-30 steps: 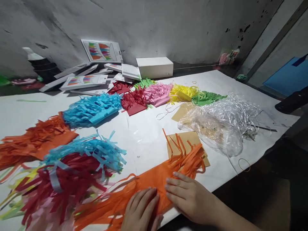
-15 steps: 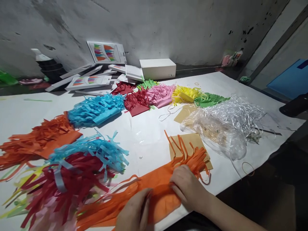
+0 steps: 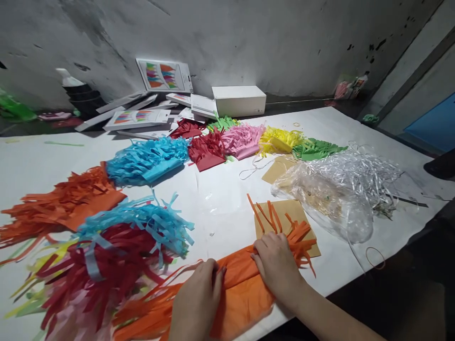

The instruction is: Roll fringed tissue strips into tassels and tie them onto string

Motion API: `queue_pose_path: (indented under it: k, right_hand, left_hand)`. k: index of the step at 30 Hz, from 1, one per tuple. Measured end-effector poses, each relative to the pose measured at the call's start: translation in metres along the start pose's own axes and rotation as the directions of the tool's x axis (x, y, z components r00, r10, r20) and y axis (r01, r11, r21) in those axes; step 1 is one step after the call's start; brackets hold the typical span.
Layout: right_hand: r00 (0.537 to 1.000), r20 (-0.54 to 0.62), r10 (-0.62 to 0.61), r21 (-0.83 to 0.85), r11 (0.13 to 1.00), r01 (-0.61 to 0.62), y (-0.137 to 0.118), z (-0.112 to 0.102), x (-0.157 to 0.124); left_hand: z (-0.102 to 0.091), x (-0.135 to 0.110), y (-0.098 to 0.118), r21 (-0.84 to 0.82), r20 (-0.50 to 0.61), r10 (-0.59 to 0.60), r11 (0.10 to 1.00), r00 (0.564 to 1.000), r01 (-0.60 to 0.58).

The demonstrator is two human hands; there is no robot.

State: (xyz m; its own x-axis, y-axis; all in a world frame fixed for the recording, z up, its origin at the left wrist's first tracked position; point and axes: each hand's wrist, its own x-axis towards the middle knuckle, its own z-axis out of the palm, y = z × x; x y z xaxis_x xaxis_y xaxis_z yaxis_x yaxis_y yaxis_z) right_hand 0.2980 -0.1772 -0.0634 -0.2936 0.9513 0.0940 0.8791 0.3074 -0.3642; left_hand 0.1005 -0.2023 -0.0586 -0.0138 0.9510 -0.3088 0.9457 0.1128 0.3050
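Observation:
An orange tissue-paper tassel lies at the near edge of the table, its middle uncut and both ends cut into strips. My left hand grips the paper's left part, thumb and fingers pinched at its upper edge. To the right, my right hand has curled fingers on the same upper edge, the thumb tucked against the paper. A crease runs across the paper between the two hands. Under its right-hand strips lies a tan card. Close to my left hand is a loose pile of dark red tissue strips and blue tissue strips.
Folded fringed bundles form an arc: orange, blue, dark red, pink, yellow and green. Silver tinsel and a clear plastic bag lie right. Flat printed boxes and a white box stand by the wall.
Both hands have moved slightly up the table with the orange paper's upper edge. More flat orange paper shows below them, and the crease is plainer. The camera view has shifted a little left.

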Motion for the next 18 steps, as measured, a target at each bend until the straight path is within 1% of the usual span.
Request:
queue_pose_path:
  k: [5, 7, 12, 18]
  right_hand:
    - [0.997, -0.017, -0.070, 0.058, 0.996, 0.071, 0.006, -0.006, 0.007]
    - [0.997, -0.033, -0.071, 0.085, 0.994, 0.073, 0.009, -0.006, 0.009]
    - [0.989, -0.118, -0.092, 0.137, 0.985, 0.108, 0.011, -0.005, 0.007]
    - [0.983, -0.137, -0.120, 0.149, 0.979, 0.140, 0.011, -0.007, 0.007]
  left_hand:
    - [0.002, -0.001, -0.002, -0.003, -0.010, 0.001, 1.000, 1.000, -0.001]
    - [0.003, -0.002, -0.003, -0.008, -0.026, 0.001, 1.000, 1.000, -0.002]
    - [0.009, -0.003, -0.007, -0.046, -0.072, 0.009, 0.999, 0.997, -0.012]
    - [0.015, -0.004, -0.013, -0.081, -0.098, 0.019, 0.996, 0.995, -0.027]
